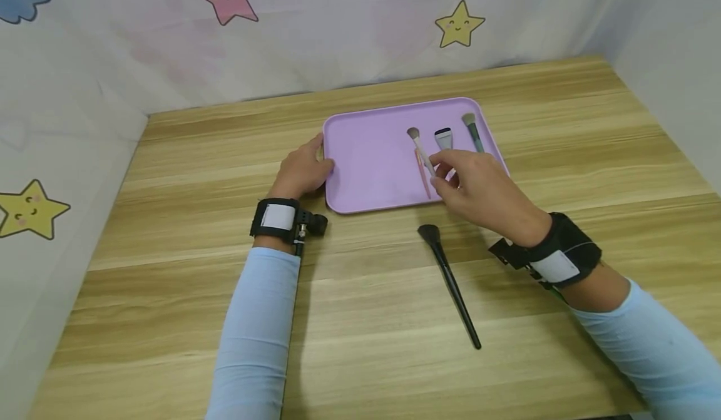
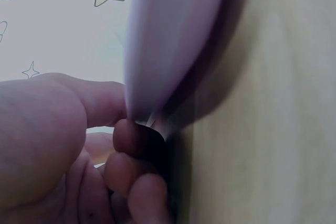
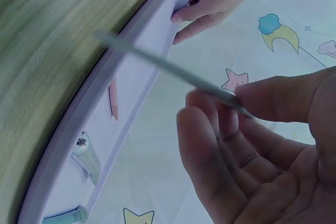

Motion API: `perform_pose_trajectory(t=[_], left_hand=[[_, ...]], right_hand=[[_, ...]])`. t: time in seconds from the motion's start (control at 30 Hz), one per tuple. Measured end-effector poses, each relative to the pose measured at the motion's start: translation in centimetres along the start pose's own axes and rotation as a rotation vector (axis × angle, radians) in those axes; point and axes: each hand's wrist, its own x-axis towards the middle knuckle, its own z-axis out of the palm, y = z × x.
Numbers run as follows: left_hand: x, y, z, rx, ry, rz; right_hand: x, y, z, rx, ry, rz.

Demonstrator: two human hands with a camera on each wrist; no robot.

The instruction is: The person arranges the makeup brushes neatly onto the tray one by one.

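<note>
My left hand point(image 1: 302, 168) holds the left rim of the purple tray point(image 1: 366, 157), thumb at the top edge; the left wrist view has the fingertips curled at the tray's edge point(image 2: 152, 77). Over the tray's right half, my right hand point(image 1: 487, 188) pinches a makeup brush with a pale handle point(image 1: 422, 149) between thumb and fingers. Its bristles point away from me. In the right wrist view the handle point(image 3: 168, 66) slants out from the fingertips. Beside it on the tray lie a thin pink brush point(image 1: 422, 174), a flat-headed brush point(image 1: 444, 138) and a green-handled brush point(image 1: 472, 131).
A large black makeup brush point(image 1: 450, 282) lies on the wooden table point(image 1: 366, 320) in front of the tray, bristles toward it. Behind the table hangs a pale cloth point(image 1: 338, 38) printed with stars. Each wrist wears a black camera strap point(image 1: 276, 216).
</note>
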Motion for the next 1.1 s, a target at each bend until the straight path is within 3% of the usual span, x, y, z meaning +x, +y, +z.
perform_pose_trajectory(t=[0.4,0.73,1.1], left_hand=[[0.0,0.0,0.2,-0.010,0.003,-0.001],[-0.1,0.0,0.1,-0.003,0.005,0.000],[-0.1,0.1,0.0,-0.005,-0.004,-0.008]], right_hand=[[0.3,0.0,0.4,0.052,0.045,-0.020],[1.1,0.0,1.1,0.099,0.131,-0.038],[1.6,-0.3,1.1,0.287,0.038,0.032]])
